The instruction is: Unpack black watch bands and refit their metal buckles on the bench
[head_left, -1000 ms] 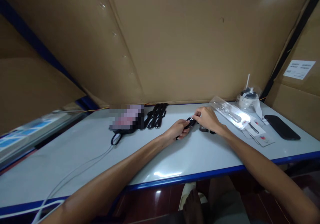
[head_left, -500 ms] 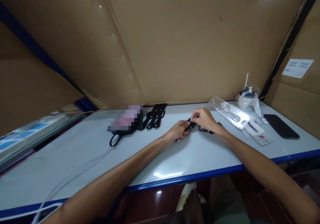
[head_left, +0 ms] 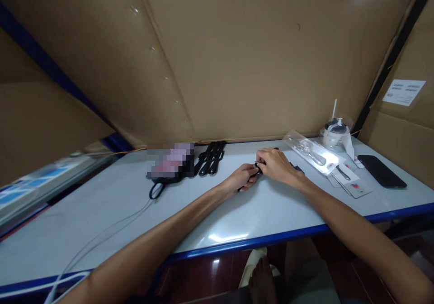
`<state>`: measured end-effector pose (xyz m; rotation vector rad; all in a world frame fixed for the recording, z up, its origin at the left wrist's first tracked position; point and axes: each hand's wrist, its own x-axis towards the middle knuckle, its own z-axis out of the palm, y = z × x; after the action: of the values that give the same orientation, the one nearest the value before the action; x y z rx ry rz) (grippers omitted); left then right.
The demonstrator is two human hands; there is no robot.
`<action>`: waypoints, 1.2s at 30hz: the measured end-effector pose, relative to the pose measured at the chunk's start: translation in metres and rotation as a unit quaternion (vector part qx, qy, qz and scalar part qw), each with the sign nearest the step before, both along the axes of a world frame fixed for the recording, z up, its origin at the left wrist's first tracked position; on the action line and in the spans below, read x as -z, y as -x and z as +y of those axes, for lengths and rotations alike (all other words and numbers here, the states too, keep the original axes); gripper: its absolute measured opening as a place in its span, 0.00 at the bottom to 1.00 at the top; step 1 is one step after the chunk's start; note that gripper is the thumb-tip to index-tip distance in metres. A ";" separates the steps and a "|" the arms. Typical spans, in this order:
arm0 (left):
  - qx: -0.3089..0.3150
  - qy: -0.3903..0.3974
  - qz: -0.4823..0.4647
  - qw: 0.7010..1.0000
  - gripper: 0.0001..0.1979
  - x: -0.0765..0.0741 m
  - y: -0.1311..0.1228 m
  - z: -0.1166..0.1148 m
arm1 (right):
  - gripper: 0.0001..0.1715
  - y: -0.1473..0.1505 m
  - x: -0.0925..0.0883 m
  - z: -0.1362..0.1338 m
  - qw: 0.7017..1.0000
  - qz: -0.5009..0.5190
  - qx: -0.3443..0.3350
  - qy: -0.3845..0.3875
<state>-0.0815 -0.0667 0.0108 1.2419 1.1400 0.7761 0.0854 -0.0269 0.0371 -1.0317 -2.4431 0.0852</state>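
Observation:
My left hand (head_left: 243, 177) is closed around a slim black handled tool (head_left: 259, 170); its dark end pokes out below the fingers, and most of it is hidden. Close against it, my right hand (head_left: 275, 164) is pinched at the tool's upper part, with a tiny pale bit at the fingertips too small to name. A dark tip shows just beyond the right knuckles. Beside the right wrist lies a small dark piece (head_left: 297, 168), partly covered. Several similar black handled tools (head_left: 213, 158) lie in a row left of my hands.
At the left are a partly blurred-out dark object (head_left: 169, 166) with a loop and a white cable (head_left: 111, 225). To the right lie a clear plastic package (head_left: 310, 154), printed cards (head_left: 354, 186), a black phone-like slab (head_left: 381, 171) and a cup with a straw (head_left: 335, 134). Cardboard walls enclose the table.
My right hand has turned and shifted slightly left, now covering more of the black tool and the dark piece beside it. The left hand stays nearly in place.

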 end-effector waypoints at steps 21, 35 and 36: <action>-0.013 0.008 0.034 0.999 0.02 -0.005 -0.003 -0.003 | 0.08 0.002 -0.002 0.007 0.991 0.056 0.003 0.123; -0.001 0.017 0.001 1.000 0.05 -0.003 0.001 0.001 | 0.12 0.000 0.000 0.012 0.992 0.068 -0.021 0.105; -0.002 0.020 0.000 1.000 0.05 -0.003 0.001 0.001 | 0.10 0.002 0.000 0.011 0.989 0.083 0.002 0.126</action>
<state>-0.0823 -0.0660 0.0137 1.2074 1.1526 0.7521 0.0839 -0.0157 0.0372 -1.0865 -2.3195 0.4709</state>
